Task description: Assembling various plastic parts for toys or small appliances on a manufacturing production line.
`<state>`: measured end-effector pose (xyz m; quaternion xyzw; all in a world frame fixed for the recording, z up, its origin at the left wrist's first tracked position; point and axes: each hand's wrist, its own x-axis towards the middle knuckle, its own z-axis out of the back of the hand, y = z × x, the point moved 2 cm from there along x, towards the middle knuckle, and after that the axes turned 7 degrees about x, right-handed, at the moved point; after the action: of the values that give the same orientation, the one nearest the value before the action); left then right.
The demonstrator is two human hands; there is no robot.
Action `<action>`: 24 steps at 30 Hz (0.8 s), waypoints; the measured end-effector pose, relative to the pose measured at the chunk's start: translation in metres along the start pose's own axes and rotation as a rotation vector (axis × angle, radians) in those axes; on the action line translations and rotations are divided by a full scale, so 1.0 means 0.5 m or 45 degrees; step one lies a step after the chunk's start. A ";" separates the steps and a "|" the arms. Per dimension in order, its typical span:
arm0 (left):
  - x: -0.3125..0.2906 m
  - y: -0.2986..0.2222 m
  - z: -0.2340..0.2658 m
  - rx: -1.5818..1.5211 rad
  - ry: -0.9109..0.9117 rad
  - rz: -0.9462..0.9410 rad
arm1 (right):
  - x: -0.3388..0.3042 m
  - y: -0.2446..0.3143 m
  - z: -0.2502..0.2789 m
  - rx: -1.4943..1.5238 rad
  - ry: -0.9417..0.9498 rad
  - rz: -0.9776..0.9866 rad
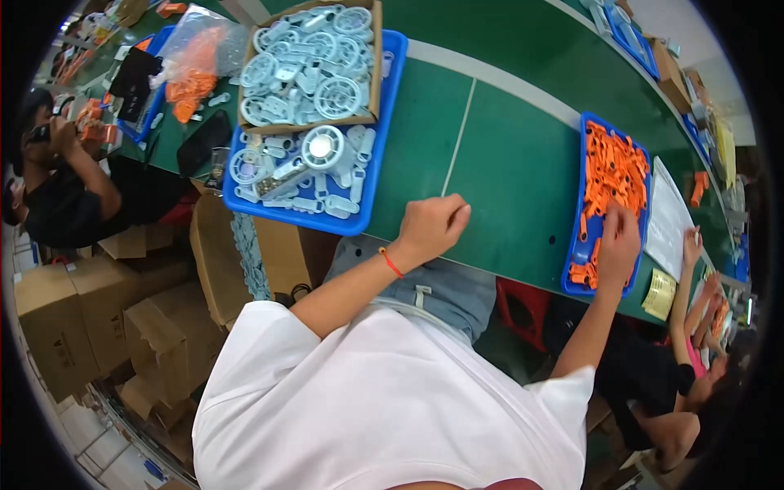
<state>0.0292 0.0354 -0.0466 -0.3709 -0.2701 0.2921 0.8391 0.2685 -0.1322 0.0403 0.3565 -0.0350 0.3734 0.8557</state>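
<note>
Viewed from where I stand, the right hand (621,243) is positioned over the blue tray (575,229) at the right of the green table (506,155). Its fingers are drawn together at the orange parts (612,159); whether a part is gripped, I cannot tell. The main heap extends to the far side of this hand; a smaller group lies at its left, toward the tray's near end. The left hand (431,230) is at the table's near edge, well apart from these parts, fingers curled inward; I cannot tell whether it encloses anything. Farther left, a second blue tray (369,184) carries a cardboard box (375,82) filled with pale blue parts (314,69).
</note>
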 end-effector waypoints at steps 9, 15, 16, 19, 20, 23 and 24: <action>-0.015 0.004 0.002 -0.025 -0.053 0.014 | 0.109 -0.115 -0.105 -0.367 0.408 0.259; -0.019 -0.004 0.003 -0.053 -0.071 -0.016 | 0.100 -0.137 -0.098 -0.490 0.351 0.188; -0.022 -0.005 0.007 -0.027 -0.098 -0.022 | 0.099 -0.121 -0.096 -0.496 0.368 0.104; -0.025 0.001 0.005 -0.045 -0.054 -0.008 | 0.087 -0.128 -0.091 -0.449 0.277 0.084; -0.021 0.001 0.006 -0.030 -0.071 -0.015 | 0.088 -0.143 -0.088 -0.412 0.184 0.129; -0.022 -0.001 0.006 -0.004 0.035 -0.036 | 0.093 -0.187 -0.075 -0.337 0.066 0.112; -0.025 -0.002 0.003 0.012 0.034 -0.018 | 0.091 -0.181 -0.067 -0.319 0.032 0.057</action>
<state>0.0200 0.0269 -0.0480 -0.3690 -0.2601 0.2823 0.8465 0.3546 -0.1251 -0.0225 0.2413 -0.0786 0.3897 0.8853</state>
